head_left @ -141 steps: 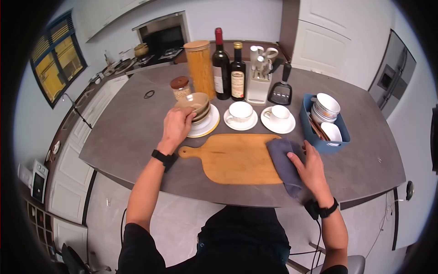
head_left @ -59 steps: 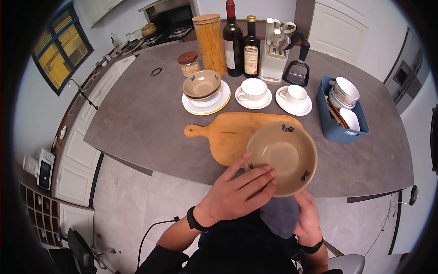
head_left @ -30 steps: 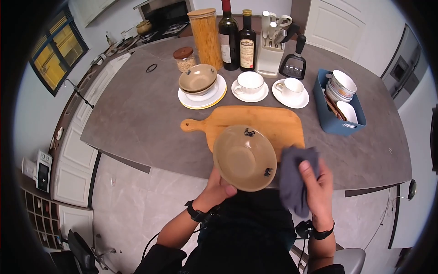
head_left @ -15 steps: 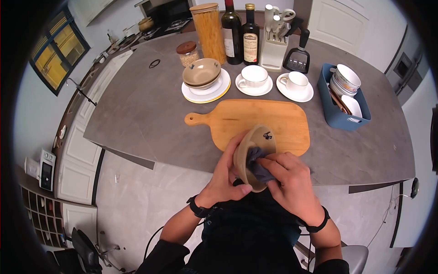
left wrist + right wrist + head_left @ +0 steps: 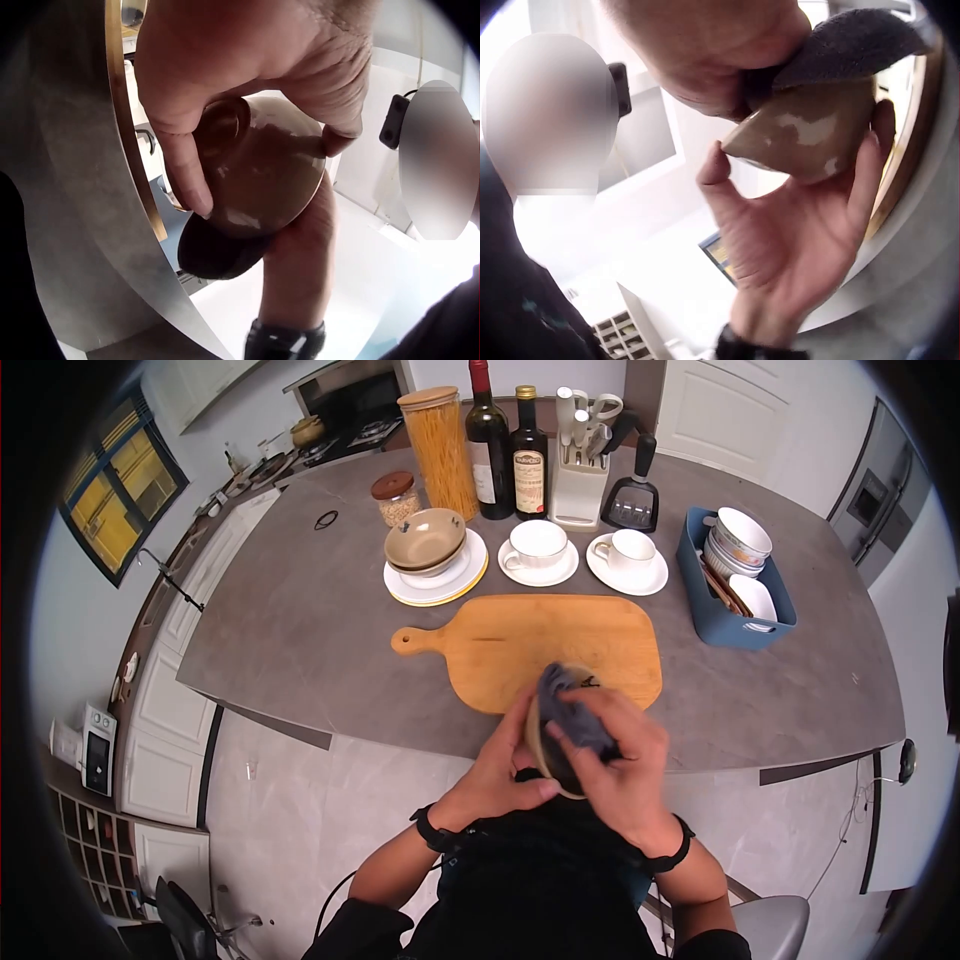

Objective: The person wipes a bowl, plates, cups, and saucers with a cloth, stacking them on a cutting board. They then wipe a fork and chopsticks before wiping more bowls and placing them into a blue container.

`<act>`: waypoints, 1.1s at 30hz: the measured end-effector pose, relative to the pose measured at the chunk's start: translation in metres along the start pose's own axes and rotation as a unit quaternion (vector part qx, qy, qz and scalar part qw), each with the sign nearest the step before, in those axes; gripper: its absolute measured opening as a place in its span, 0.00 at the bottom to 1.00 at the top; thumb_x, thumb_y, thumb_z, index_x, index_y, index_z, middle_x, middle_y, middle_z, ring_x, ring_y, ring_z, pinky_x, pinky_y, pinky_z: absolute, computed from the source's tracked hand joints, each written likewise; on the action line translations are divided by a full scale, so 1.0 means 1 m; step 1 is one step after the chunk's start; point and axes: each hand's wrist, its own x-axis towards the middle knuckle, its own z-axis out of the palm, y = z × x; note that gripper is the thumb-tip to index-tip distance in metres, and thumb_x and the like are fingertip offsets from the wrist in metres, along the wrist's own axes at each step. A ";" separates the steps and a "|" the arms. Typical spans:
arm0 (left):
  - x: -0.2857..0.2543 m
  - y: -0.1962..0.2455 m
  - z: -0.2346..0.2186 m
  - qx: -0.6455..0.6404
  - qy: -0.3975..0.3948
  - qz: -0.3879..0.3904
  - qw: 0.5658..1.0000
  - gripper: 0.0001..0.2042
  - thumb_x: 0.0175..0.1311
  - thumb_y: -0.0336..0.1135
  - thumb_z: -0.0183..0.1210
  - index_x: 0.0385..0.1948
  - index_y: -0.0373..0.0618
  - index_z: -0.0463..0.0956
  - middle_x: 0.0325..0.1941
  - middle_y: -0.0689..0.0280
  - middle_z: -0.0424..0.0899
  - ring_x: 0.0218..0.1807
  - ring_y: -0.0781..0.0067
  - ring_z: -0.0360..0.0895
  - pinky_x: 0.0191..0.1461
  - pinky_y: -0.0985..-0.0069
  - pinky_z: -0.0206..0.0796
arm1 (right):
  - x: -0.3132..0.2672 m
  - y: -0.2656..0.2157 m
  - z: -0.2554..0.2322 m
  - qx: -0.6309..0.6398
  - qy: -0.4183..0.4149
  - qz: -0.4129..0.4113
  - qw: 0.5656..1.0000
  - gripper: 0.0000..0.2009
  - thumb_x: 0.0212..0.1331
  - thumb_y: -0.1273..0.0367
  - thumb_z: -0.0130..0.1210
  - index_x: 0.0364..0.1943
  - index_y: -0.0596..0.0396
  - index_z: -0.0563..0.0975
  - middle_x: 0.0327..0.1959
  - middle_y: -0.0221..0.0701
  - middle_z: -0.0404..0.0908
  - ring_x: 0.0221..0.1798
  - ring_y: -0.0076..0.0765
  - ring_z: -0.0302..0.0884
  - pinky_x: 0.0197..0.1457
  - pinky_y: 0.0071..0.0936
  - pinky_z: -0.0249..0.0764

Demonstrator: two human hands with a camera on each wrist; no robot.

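In the head view my left hand [image 5: 495, 770] grips a brown glazed bowl [image 5: 270, 172] by its rim, thumb and fingers spread to either side. The bowl is tilted on its side before my body, at the counter's near edge. My right hand [image 5: 630, 760] holds a dark grey-blue cloth [image 5: 588, 725] bunched inside the bowl. Part of the cloth [image 5: 855, 49] hangs over the rim in the right wrist view. Hand and cloth hide most of the bowl's inside. A wooden cutting board [image 5: 520, 635] lies just beyond.
Similar brown bowls [image 5: 425, 538] sit stacked on white plates [image 5: 470, 575] at the left. Two white cups [image 5: 538, 545] on saucers stand behind the board. A blue bin [image 5: 735, 628] of dishes is at right. Bottles [image 5: 488, 460], a pasta jar [image 5: 440, 450] and a knife block [image 5: 578, 490] line the back.
My left hand has taken the top bowl from the stack and brought it close, turned sideways. My right hand has lifted the cloth off the board's right end and moved it into the bowl.
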 end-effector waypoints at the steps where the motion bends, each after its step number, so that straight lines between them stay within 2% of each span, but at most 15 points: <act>1: 0.001 0.001 -0.003 -0.030 0.009 0.018 0.999 0.57 0.54 0.33 0.71 0.82 0.46 0.35 0.81 0.59 0.53 0.80 0.65 0.57 0.79 0.61 0.58 | -0.002 0.000 -0.001 0.000 0.001 0.000 1.000 0.18 0.50 0.81 0.63 0.48 0.60 0.83 0.44 0.43 0.85 0.43 0.48 0.85 0.47 0.32 0.79; 3: 0.001 0.006 -0.009 -0.038 0.013 0.014 0.999 0.58 0.54 0.35 0.72 0.82 0.46 0.35 0.80 0.59 0.54 0.80 0.64 0.57 0.79 0.62 0.57 | -0.005 0.002 -0.003 0.114 -0.092 0.045 0.988 0.16 0.53 0.81 0.62 0.49 0.61 0.82 0.43 0.41 0.85 0.42 0.43 0.85 0.46 0.29 0.78; 4: 0.001 0.010 -0.011 -0.046 0.018 0.011 0.999 0.58 0.53 0.37 0.73 0.82 0.46 0.36 0.80 0.58 0.56 0.80 0.64 0.58 0.80 0.63 0.56 | -0.004 0.003 -0.008 0.115 -0.092 0.045 0.988 0.16 0.53 0.81 0.62 0.49 0.61 0.82 0.43 0.41 0.85 0.42 0.43 0.85 0.46 0.29 0.78; 6: 0.004 0.017 -0.010 -0.058 0.006 0.001 0.998 0.58 0.54 0.40 0.73 0.82 0.46 0.36 0.79 0.58 0.58 0.80 0.64 0.59 0.80 0.65 0.54 | 0.000 0.005 -0.027 0.165 -0.191 0.079 0.964 0.14 0.57 0.81 0.62 0.47 0.60 0.83 0.41 0.39 0.86 0.41 0.37 0.85 0.46 0.28 0.77; 10: 0.015 0.017 -0.011 -0.067 -0.014 -0.042 0.997 0.53 0.59 0.51 0.70 0.80 0.46 0.41 0.79 0.58 0.59 0.79 0.63 0.61 0.77 0.61 0.60 | 0.005 0.017 -0.064 0.188 -0.246 0.071 0.948 0.12 0.56 0.80 0.63 0.45 0.62 0.83 0.40 0.36 0.87 0.42 0.32 0.85 0.47 0.27 0.76; 13: 0.035 0.024 -0.012 -0.124 -0.028 -0.084 0.988 0.46 0.67 0.56 0.62 0.79 0.47 0.46 0.78 0.58 0.62 0.77 0.60 0.66 0.75 0.58 0.66 | -0.015 0.039 -0.080 0.381 -0.128 0.181 0.897 0.16 0.48 0.75 0.72 0.42 0.67 0.83 0.41 0.37 0.87 0.46 0.31 0.84 0.54 0.27 0.76; 14: 0.045 0.028 -0.013 -0.163 -0.044 -0.106 0.980 0.42 0.71 0.58 0.57 0.78 0.47 0.48 0.77 0.57 0.64 0.75 0.59 0.68 0.73 0.56 0.68 | -0.023 0.046 -0.078 0.381 -0.130 0.180 0.898 0.16 0.48 0.75 0.72 0.42 0.67 0.83 0.41 0.37 0.87 0.46 0.31 0.84 0.54 0.27 0.76; 16: 0.065 0.036 -0.011 -0.190 -0.037 -0.108 0.975 0.38 0.74 0.57 0.54 0.78 0.47 0.50 0.76 0.58 0.66 0.74 0.58 0.70 0.73 0.55 0.68 | -0.036 0.060 -0.074 0.480 -0.029 0.233 0.845 0.17 0.52 0.73 0.72 0.45 0.66 0.82 0.42 0.37 0.87 0.46 0.33 0.85 0.55 0.27 0.78; 17: 0.074 0.038 -0.009 -0.217 -0.030 -0.112 0.969 0.35 0.76 0.56 0.51 0.77 0.46 0.52 0.74 0.58 0.68 0.73 0.58 0.72 0.73 0.54 0.68 | -0.040 0.062 -0.070 0.509 -0.023 0.233 0.828 0.17 0.55 0.72 0.70 0.47 0.65 0.81 0.43 0.37 0.87 0.45 0.33 0.86 0.54 0.29 0.80; 20: 0.102 0.033 -0.003 -0.124 0.013 -0.134 0.983 0.33 0.76 0.58 0.48 0.74 0.44 0.56 0.72 0.57 0.71 0.71 0.58 0.74 0.70 0.56 0.72 | -0.051 0.068 -0.059 0.534 0.028 0.268 0.801 0.17 0.56 0.72 0.70 0.48 0.64 0.81 0.43 0.38 0.87 0.44 0.32 0.86 0.53 0.29 0.81; 24: 0.135 0.021 0.001 -0.115 0.055 -0.163 0.978 0.30 0.77 0.57 0.45 0.69 0.43 0.61 0.64 0.54 0.78 0.60 0.62 0.83 0.58 0.62 0.80 | -0.062 0.084 -0.048 0.523 0.053 0.284 0.802 0.16 0.59 0.70 0.70 0.49 0.63 0.80 0.43 0.35 0.87 0.43 0.29 0.85 0.52 0.28 0.81; 26: 0.151 0.013 -0.006 -0.050 0.015 -0.223 0.974 0.27 0.77 0.55 0.44 0.64 0.42 0.65 0.49 0.56 0.83 0.41 0.67 0.86 0.42 0.70 0.80 | -0.064 0.089 -0.050 0.517 0.045 0.281 0.807 0.16 0.60 0.71 0.69 0.49 0.63 0.80 0.43 0.34 0.87 0.43 0.28 0.85 0.52 0.28 0.80; 27: 0.155 0.011 -0.004 -0.049 0.013 -0.224 0.973 0.27 0.77 0.55 0.44 0.64 0.42 0.65 0.49 0.56 0.83 0.41 0.67 0.86 0.42 0.70 0.80 | -0.065 0.090 -0.052 0.510 0.035 0.280 0.813 0.16 0.60 0.71 0.69 0.49 0.63 0.80 0.42 0.33 0.87 0.43 0.27 0.84 0.52 0.27 0.80; 29: 0.163 0.007 0.001 0.014 0.040 -0.220 0.974 0.24 0.77 0.53 0.43 0.59 0.41 0.67 0.38 0.61 0.81 0.30 0.72 0.80 0.35 0.73 0.75 | -0.063 0.089 -0.052 0.501 0.029 0.292 0.814 0.15 0.61 0.72 0.68 0.49 0.63 0.80 0.42 0.33 0.87 0.43 0.26 0.84 0.52 0.26 0.79; 33: 0.164 0.009 0.016 0.061 0.081 -0.202 0.974 0.24 0.78 0.54 0.42 0.55 0.40 0.69 0.35 0.63 0.81 0.29 0.74 0.78 0.36 0.72 0.73 | -0.059 0.087 -0.053 0.483 -0.003 0.308 0.820 0.12 0.63 0.74 0.66 0.49 0.63 0.81 0.42 0.30 0.87 0.43 0.23 0.82 0.52 0.24 0.78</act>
